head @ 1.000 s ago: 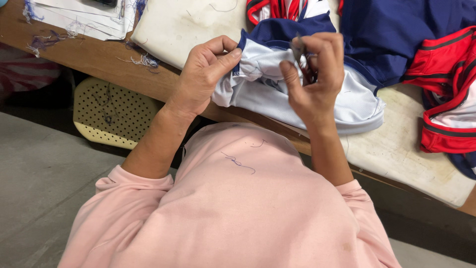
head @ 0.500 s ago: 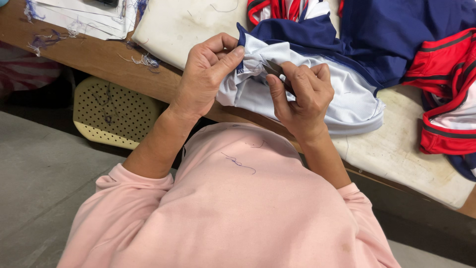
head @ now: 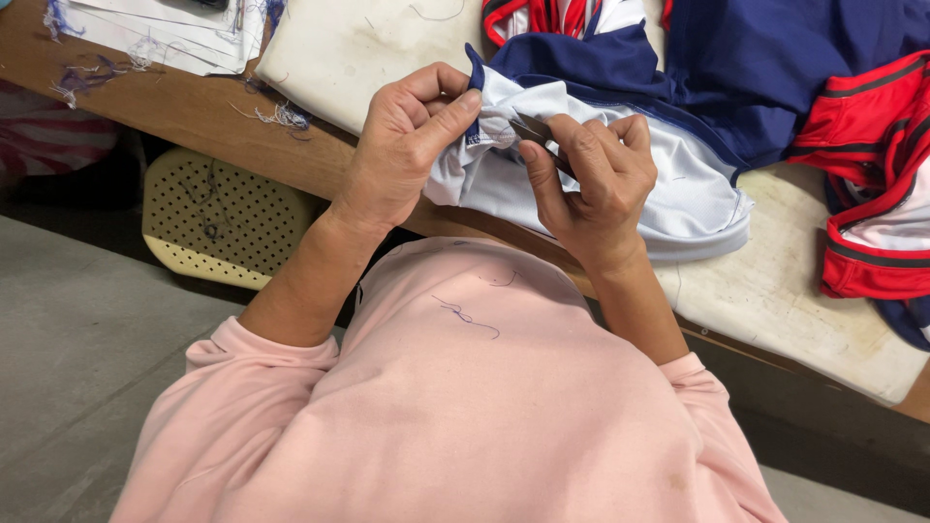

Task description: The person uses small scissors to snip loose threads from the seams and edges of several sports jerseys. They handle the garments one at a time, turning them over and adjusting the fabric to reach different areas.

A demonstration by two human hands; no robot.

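Note:
My left hand (head: 407, 145) pinches a bunched fold of a white and navy garment (head: 678, 194) at the edge of the workbench. Just to its right, my right hand (head: 596, 179) is closed around small metal thread snips (head: 533, 131), whose blades point left at the pinched seam. The garment's navy part (head: 601, 68) runs back across a cream pad (head: 358, 48). My pink sleeves fill the lower part of the view.
More navy fabric (head: 775, 58) and a red and white garment (head: 872, 184) are heaped at the right. White papers (head: 165, 29) with loose thread scraps lie at the far left of the wooden bench (head: 184, 116). A cream perforated basket (head: 213, 223) stands under the bench.
My right hand has dropped and shifted left, bringing the snips closer to the fold held by my left hand. The left hand has kept its pinch on the fabric.

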